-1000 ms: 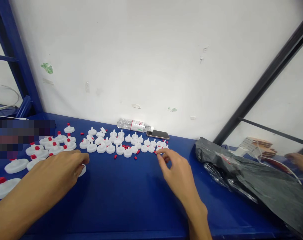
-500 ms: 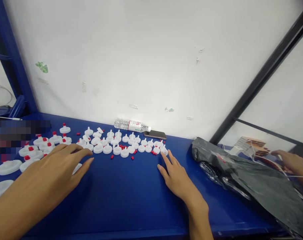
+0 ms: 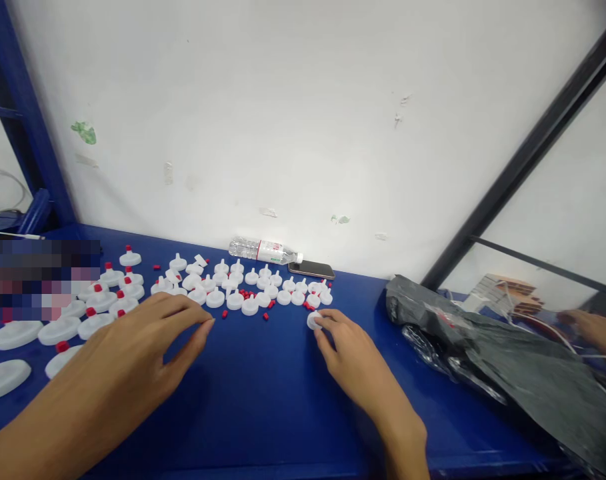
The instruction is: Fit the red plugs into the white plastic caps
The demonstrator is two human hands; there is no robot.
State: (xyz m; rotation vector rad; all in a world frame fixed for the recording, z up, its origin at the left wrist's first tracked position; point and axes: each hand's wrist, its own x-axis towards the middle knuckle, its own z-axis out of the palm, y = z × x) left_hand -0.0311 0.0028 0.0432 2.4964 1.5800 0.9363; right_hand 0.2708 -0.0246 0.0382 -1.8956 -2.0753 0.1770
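My right hand [image 3: 355,350] pinches a small white nozzle lid [image 3: 313,320] between thumb and fingers, just above or on the blue table; the hand partly covers it. My left hand [image 3: 155,340] hovers over the table with thumb and index tips brought together; nothing shows between them. Close to those tips lies a small red cap [image 3: 225,314]. White nozzle lids [image 3: 215,298] without red caps stand grouped beyond both hands, with loose red caps [image 3: 247,294] among them. To the left stand several white lids with red caps fitted [image 3: 95,325], some hidden behind my left hand.
A clear water bottle [image 3: 270,251] lies along the wall beside a phone [image 3: 311,269]. A dark grey plastic bag [image 3: 463,340] covers the table's right side. Another person's hand [image 3: 595,330] shows at the far right. The blue frame [image 3: 33,120] rises at left.
My right hand has drawn a white nozzle lid nearer, away from the group's right end. My left hand has shifted right and its thumb and index tips have come together.
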